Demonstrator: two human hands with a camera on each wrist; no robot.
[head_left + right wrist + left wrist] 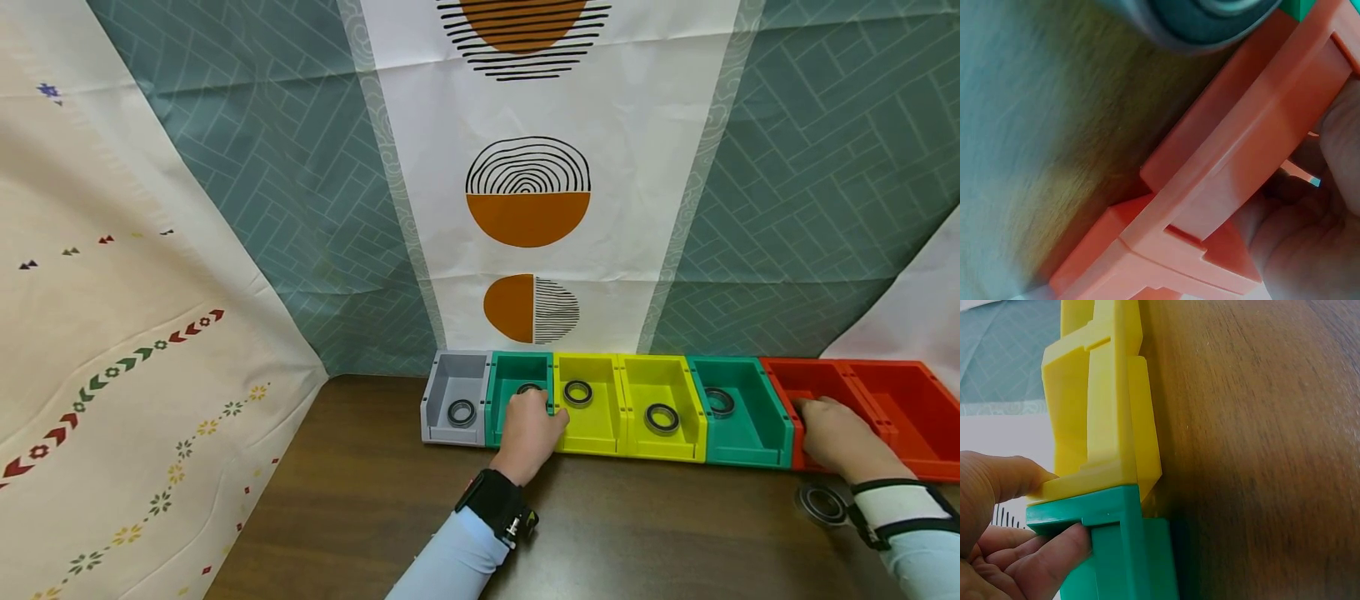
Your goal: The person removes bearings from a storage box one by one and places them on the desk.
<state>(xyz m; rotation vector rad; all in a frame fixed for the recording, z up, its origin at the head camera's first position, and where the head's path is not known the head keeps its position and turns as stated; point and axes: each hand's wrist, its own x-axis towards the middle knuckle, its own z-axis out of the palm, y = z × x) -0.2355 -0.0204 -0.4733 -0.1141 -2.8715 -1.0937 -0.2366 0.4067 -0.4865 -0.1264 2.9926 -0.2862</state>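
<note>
My left hand (528, 429) is at the left green bin (502, 425). In the left wrist view its thumb lies on the yellow bin (1110, 394) side and its fingers on the green side, pinching the adjoining walls. A bearing (528, 387) in that green bin shows partly behind the hand. My right hand (847, 433) reaches into the left red bin (795, 375); the right wrist view shows its fingers bent inside, their tips hidden, and I cannot tell what they hold. A dark ring-shaped bearing (822, 505), blurred, lies in front of the red bin beside the right wrist.
The bins stand in a joined row along the table's back. Single bearings lie in the grey bin (461, 412), the left yellow bin (592, 433), the right yellow bin (678, 446) and the right green bin (750, 450). Another red bin (911, 400) ends the row; a patterned cloth (637, 317) hangs behind.
</note>
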